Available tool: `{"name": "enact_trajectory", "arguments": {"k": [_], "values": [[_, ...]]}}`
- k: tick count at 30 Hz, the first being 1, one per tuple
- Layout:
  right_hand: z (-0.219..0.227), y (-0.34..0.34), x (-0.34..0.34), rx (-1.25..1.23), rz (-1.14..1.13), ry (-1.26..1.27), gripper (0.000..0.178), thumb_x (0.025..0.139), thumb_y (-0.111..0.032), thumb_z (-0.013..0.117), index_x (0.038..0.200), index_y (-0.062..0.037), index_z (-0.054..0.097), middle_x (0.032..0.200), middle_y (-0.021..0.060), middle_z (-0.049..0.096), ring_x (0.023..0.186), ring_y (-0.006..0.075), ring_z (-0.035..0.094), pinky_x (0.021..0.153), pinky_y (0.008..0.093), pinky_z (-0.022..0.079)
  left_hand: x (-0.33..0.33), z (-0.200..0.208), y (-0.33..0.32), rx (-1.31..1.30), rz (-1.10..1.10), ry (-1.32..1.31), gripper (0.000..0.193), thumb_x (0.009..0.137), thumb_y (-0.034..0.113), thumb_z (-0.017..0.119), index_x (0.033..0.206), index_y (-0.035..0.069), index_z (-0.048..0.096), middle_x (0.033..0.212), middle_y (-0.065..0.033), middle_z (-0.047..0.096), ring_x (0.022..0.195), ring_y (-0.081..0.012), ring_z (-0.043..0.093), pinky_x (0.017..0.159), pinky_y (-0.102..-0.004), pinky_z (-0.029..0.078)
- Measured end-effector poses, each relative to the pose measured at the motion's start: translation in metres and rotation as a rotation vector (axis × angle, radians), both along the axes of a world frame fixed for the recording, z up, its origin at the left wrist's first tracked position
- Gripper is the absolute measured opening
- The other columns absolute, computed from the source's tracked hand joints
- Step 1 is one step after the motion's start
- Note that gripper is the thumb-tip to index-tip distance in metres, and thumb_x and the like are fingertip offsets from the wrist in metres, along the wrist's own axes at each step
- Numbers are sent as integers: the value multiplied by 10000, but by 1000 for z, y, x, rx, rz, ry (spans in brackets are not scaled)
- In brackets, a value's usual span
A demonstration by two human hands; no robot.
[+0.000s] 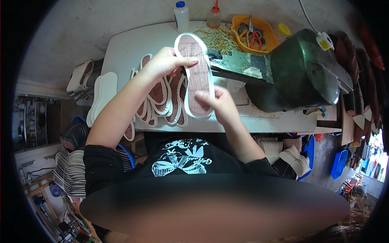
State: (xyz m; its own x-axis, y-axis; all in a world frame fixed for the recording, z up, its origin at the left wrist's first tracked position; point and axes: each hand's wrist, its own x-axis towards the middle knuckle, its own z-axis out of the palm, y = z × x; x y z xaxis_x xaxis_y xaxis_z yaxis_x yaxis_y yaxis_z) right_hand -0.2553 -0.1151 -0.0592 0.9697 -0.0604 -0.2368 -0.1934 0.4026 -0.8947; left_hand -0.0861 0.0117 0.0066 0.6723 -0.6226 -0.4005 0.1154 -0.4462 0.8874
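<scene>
A shoe sole (197, 79) with a pinkish-brown face and a white rim is held up above the table, its long side running away from me. My left hand (167, 64) grips its left edge near the far end, thumb lying on the face. At the near end, my right hand (222, 104) pinches the right edge, thumb also on top; it is slightly blurred. The fingers under the sole are hidden. Beneath and left of it, several similar soles (159, 96) overlap in a loose pile. Just right of the sole is the arm of a dark green sewing machine (302, 73).
White sole pieces (104, 91) lie at the table's left. Behind are a blue-capped bottle (182, 18), a red-tipped bottle (214, 19), tangled yellowish strips (221, 41) and a yellow basket (267, 34) with tools. Stacked soles (72, 172) stand lower left; blue bins (339, 164) are at right.
</scene>
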Motion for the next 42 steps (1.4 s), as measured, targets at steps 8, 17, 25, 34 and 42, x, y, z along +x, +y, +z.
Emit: {"name": "enact_trajectory", "arguments": {"k": [8, 17, 25, 34, 42], "values": [[0, 31, 0, 222, -185, -69, 229, 890, -178, 584, 952, 42, 599, 793, 113, 646, 638, 151, 642, 558, 253, 525, 29, -6, -11, 71, 24, -54, 384, 672, 429, 778, 661, 95, 589, 469, 71, 379, 403, -47, 347, 399, -217, 285], [7, 40, 47, 344, -421, -165, 212, 882, -173, 589, 944, 30, 605, 822, 104, 646, 643, 161, 643, 580, 266, 550, 96, -11, -28, 468, -205, -372, 711, 606, 626, 730, 948, 8, 654, 675, -82, 595, 554, -144, 555, 469, -271, 417], [17, 33, 56, 212, -422, -113, 295, 908, -274, 573, 945, 12, 637, 789, 80, 666, 630, 117, 641, 570, 209, 507, 109, -6, -48, 37, -895, -219, 442, 739, 261, 726, 1106, 55, 592, 1090, -63, 568, 1051, -178, 517, 959, -300, 380], [17, 24, 58, 154, -379, -94, 384, 930, -350, 521, 943, 15, 642, 794, 82, 676, 644, 131, 660, 547, 188, 482, 91, 11, -24, 187, -691, -42, 275, 799, 258, 698, 838, 34, 544, 718, 17, 520, 646, -47, 470, 557, -201, 382], [22, 21, 53, 166, -338, -76, 364, 935, -353, 497, 962, -15, 630, 816, 99, 682, 661, 146, 668, 550, 197, 488, 63, 20, -3, 182, -663, -153, 235, 881, 275, 588, 841, 46, 552, 694, 45, 487, 650, -43, 436, 567, -216, 367]]}}
